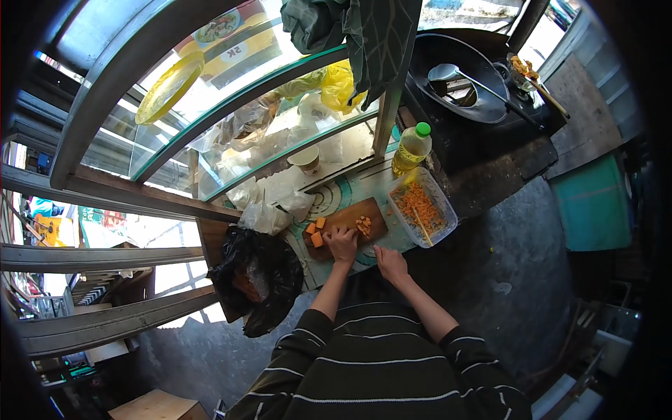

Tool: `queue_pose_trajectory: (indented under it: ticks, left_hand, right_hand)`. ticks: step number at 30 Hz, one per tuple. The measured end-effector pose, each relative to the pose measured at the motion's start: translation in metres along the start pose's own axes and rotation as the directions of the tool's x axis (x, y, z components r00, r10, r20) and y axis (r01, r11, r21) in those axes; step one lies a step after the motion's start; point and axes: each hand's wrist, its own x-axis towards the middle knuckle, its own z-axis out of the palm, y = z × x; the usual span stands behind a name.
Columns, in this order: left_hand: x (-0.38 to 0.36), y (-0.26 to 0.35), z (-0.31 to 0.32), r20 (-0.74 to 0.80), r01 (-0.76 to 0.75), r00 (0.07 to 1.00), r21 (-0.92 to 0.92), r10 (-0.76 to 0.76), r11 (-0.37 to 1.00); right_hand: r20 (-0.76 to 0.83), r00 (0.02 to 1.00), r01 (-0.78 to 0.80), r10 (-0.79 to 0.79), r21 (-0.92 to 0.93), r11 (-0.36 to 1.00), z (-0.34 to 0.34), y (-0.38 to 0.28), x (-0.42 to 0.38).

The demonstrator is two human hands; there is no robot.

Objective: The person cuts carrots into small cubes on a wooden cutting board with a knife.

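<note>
On the wooden cutting board (371,210) lie several orange vegetable chunks (317,239) at the left and a small heap of chopped orange bits (363,225) at the right. My left hand (341,243) is between them, fingers bent and pressed down on the board; whatever is under the fingertips is hidden. Just off the board's near right edge, my right hand (392,264) is closed in a fist, and I cannot make out what it grips. To its right is a clear plastic tub (450,222) of shredded orange food (418,204), with a light-coloured stick or handle leaning in it.
A green-capped oil bottle (411,150) stands behind the tub. At the back right, a wok (490,105) holds a metal spatula (444,72). A black plastic bag (276,266) sits left of the board, below white bags (264,218). The framed glass case (280,157) rises behind.
</note>
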Motion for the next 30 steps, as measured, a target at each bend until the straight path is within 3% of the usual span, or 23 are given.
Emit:
queue_pose_trajectory:
  ticks: [8, 14, 16, 30]
  left_hand:
    - [-0.001, -0.001, 0.002, -0.056, -0.039, 0.998, -0.008, 0.038, 0.999]
    - [0.000, -0.001, 0.002, -0.070, -0.030, 0.997, -0.015, 0.029, 0.999]
    - [0.000, -0.001, 0.001, -0.075, -0.028, 0.997, -0.037, 0.025, 0.999]
    - [0.001, -0.004, 0.000, -0.044, -0.060, 0.997, -0.013, 0.059, 0.998]
  right_hand:
    - [0.009, 1.000, -0.002, 0.003, -0.055, 0.999, 0.009, -0.001, 0.015]
    - [0.030, 0.999, 0.038, -0.043, 0.147, 0.988, 0.003, 0.000, 0.028]
    - [0.115, 0.993, -0.031, 0.015, 0.139, 0.990, -0.006, -0.002, 0.022]
    - [0.089, 0.996, 0.017, -0.015, -0.025, 1.000, -0.009, 0.000, 0.007]
